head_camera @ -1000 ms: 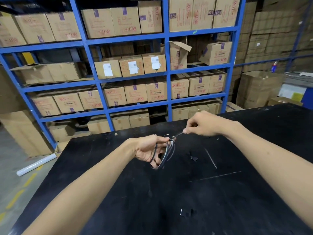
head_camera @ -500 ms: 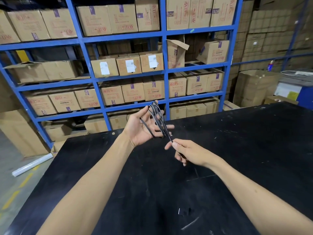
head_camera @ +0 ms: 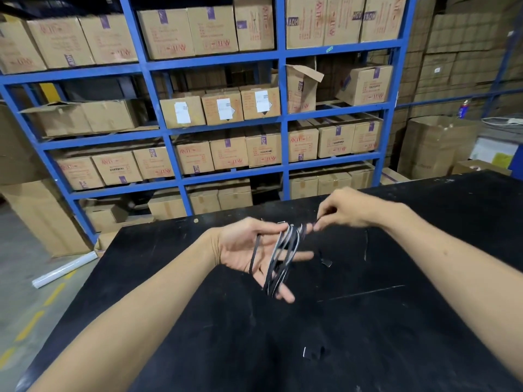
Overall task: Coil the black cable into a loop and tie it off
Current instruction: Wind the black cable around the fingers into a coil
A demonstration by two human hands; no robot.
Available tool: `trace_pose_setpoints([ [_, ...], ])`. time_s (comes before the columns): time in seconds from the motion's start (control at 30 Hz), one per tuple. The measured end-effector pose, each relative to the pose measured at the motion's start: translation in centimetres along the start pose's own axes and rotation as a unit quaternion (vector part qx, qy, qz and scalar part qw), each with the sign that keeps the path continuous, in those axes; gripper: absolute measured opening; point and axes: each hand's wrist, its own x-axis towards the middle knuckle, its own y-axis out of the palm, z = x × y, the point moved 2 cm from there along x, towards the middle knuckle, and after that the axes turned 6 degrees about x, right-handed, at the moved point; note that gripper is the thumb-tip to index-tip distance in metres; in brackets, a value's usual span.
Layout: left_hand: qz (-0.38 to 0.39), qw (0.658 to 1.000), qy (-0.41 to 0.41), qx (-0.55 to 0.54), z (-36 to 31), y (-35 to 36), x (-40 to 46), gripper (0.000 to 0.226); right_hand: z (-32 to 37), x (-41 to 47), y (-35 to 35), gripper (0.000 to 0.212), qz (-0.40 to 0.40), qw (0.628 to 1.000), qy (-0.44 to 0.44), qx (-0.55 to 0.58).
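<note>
Black cable (head_camera: 278,257) looped around spread fingers of left hand (head_camera: 249,247), palm open; right hand (head_camera: 343,209) pinches cable's end above black surface (head_camera: 368,335)

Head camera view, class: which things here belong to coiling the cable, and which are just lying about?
Part of the job:
black cable, looped around the open left hand
right hand, pinching the cable's end

Lying about:
small black scraps on the black table
cardboard boxes on the blue shelving
white roll on the floor

Cardboard boxes (head_camera: 229,149) fill blue shelving (head_camera: 284,114) behind a black table (head_camera: 368,335).
</note>
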Motion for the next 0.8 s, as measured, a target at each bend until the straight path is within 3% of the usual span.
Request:
trace_pose_setpoints([
  [0.13,-0.094,0.994,-0.038,0.032,1.6,-0.9,1.1,0.045,1.2,-0.3,-3.6,0.033,-0.047,0.998,0.01,0.036],
  [0.2,-0.156,0.988,0.002,0.009,1.8,-2.2,1.3,0.041,2.1,-0.8,-3.6,0.037,-0.054,0.997,-0.001,0.058],
  [0.3,-0.237,0.967,0.083,-0.05,1.5,-4.1,1.3,0.04,3.0,-1.6,-1.4,0.026,-0.059,0.995,-0.028,0.08],
  [0.4,-0.283,0.937,0.166,-0.121,0.5,-5.3,1.2,0.041,3.4,-2.5,2.3,0.03,-0.048,0.988,-0.03,0.143],
  [0.6,-0.229,0.901,0.31,-0.2,-1.9,-5.3,0.1,0.046,3.2,-3.4,8.9,0.033,0.012,0.966,-0.038,0.257],
  [0.8,-0.1,0.928,0.316,-0.169,-2.7,-2.5,-0.9,0.044,1.5,-3.2,9.6,0.04,0.01,0.915,0.024,0.404],
])
